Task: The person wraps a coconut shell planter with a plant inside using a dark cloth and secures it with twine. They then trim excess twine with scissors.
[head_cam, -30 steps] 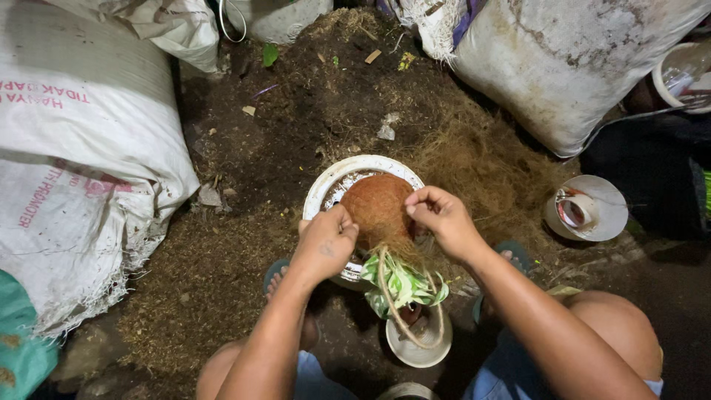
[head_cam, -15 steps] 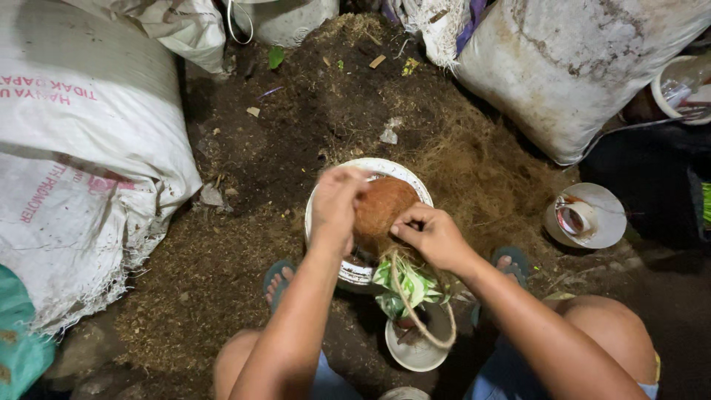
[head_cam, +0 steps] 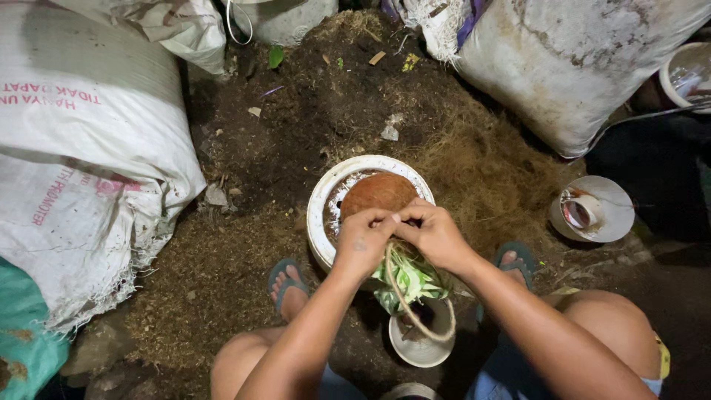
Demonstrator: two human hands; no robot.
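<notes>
Seemingly well into the work, the head view shows a brown fibre ball (head_cam: pixel 378 194) already formed around the base of a small green-and-white leafed plant (head_cam: pixel 409 280), resting in a white round pot (head_cam: pixel 320 207) on the soil floor; the left hand (head_cam: pixel 363 243) and the right hand (head_cam: pixel 435 235) meet at the near side of the ball, both with fingers curled and pinching a tan cord (head_cam: pixel 400 300) that loops down over the leaves; the ball looks shaped, while the binding seems only begun, since the loop hangs slack and no wraps show on the ball's top; a second small white pot (head_cam: pixel 421 342) sits just below the plant, between the knees; around the pile of dark soil (head_cam: pixel 311 126) and pale coir fibre (head_cam: pixel 489 170) lie the packages: a large white woven sack (head_cam: pixel 81 170) at the left with red lettering printed on its side, a teal bag (head_cam: pixel 26 333) at the lower left corner, and a stained white sack (head_cam: pixel 578 67) at the upper right; a white plastic lid holding a roll (head_cam: pixel 592 210) lies near the right foot, well apart from the hands
</notes>
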